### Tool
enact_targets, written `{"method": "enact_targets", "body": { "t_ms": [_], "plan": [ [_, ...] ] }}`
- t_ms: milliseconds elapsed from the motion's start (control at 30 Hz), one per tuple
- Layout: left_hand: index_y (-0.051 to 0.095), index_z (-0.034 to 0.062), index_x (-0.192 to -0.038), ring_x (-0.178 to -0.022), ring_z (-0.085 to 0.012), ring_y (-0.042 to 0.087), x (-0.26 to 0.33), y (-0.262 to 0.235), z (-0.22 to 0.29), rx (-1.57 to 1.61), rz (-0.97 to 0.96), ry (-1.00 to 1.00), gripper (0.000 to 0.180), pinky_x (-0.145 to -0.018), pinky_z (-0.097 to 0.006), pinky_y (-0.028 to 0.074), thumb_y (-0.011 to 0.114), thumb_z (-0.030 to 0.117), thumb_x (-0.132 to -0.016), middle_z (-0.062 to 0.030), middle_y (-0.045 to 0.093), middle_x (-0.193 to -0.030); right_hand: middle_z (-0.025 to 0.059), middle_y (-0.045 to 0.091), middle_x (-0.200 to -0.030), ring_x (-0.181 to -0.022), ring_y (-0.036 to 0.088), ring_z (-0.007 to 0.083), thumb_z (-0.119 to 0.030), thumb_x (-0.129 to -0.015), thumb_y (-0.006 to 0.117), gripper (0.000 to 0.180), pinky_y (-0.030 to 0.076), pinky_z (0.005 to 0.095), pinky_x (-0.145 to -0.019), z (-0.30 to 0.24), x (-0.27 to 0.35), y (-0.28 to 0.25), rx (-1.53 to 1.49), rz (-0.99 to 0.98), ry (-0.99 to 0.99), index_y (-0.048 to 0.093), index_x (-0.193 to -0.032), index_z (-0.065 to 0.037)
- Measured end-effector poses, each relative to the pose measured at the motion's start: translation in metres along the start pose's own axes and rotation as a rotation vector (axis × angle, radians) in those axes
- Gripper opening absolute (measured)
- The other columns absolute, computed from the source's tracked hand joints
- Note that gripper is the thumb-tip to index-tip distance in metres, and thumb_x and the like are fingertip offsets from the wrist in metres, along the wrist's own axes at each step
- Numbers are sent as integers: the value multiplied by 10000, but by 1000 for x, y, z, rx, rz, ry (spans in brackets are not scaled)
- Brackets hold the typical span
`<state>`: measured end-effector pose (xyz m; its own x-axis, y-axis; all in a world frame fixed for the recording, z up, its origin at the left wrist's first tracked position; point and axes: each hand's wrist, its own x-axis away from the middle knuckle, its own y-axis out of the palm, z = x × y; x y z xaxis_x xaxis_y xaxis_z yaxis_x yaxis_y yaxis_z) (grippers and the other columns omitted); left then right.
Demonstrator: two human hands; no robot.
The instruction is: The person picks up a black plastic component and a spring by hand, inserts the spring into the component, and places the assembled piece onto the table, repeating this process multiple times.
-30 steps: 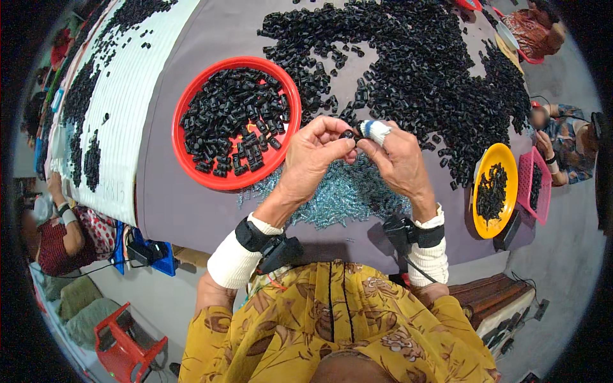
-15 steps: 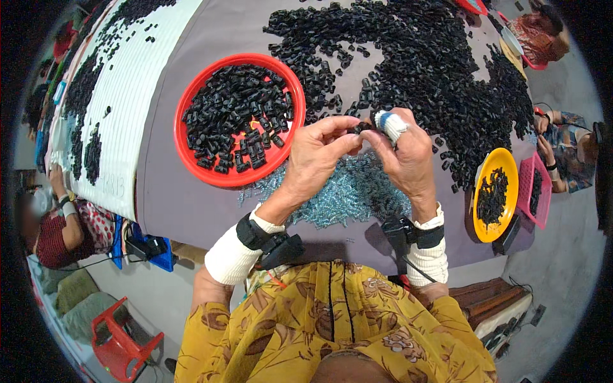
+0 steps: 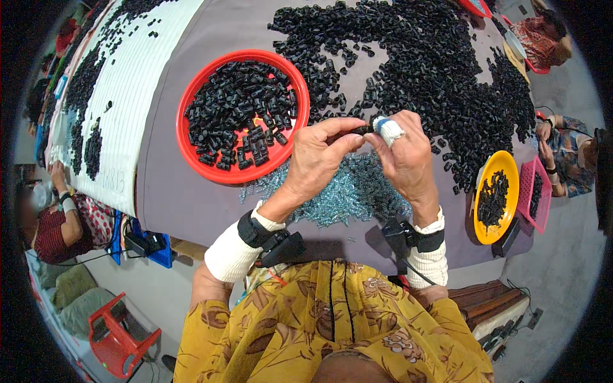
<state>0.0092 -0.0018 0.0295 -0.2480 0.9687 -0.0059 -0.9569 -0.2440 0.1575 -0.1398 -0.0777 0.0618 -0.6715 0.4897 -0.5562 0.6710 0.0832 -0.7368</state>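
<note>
Both my hands meet over the table, fingertips close together. My left hand (image 3: 317, 156) pinches a small black plastic part (image 3: 363, 129) between thumb and fingers. On its other side my right hand (image 3: 408, 150) has closed thumb and index finger at the same part; a white wrap with a blue band (image 3: 389, 129) covers one of its fingers. Below my hands lies a spread of small silvery springs (image 3: 332, 198). Left of them stands a round red tray (image 3: 185, 150) with many black plastic parts in it. A large heap of loose black parts (image 3: 428, 70) covers the table beyond.
A yellow tray (image 3: 480, 223) and a pink basket (image 3: 541, 207) stand at the table's right edge. Co-workers sit to the left (image 3: 60, 230) and right (image 3: 568, 150). A white ribbed sheet (image 3: 137, 83) holds more black parts. A red plastic chair (image 3: 121, 338) is at lower left.
My right fingers have shifted slightly around the small black part, and the wrapped finger has tilted. My left hand stays nearly in place. The view has moved a little.
</note>
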Motion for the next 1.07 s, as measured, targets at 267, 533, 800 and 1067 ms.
{"method": "enact_targets", "body": {
  "t_ms": [267,533,800,1067],
  "plan": [
    [664,-22,-1054,-749,-91,629,0,1,-3,-42,11,34,224,-665,-213,503,602,22,-843,-71,687,-863,132,528,-833,-799,517,297,-49,-757,645,115,401,397,-733,-9,0,-2,155,-63,-30,570,-818,13],
    [677,-18,-1020,-715,-100,602,-3,5,-7,-61,29,95,209,-633,-218,480,612,13,-824,-73,662,-845,142,487,-797,-769,496,304,-30,-784,611,89,396,406,-701,-4,7,6,138,-72,0,540,-806,19],
    [688,-11,-996,-683,-109,557,-4,2,-10,-159,21,145,205,-594,-228,442,646,15,-797,-65,640,-832,147,482,-789,-762,492,309,-17,-780,607,105,394,410,-687,0,9,8,119,-90,-40,510,-803,14],
    [702,5,-978,-726,-131,597,-4,1,-10,-234,15,179,210,-628,-236,467,663,-4,-771,-84,666,-847,147,488,-792,-763,491,313,-16,-779,608,106,393,411,-693,5,11,8,70,-118,-42,508,-804,7]
  ]
}}
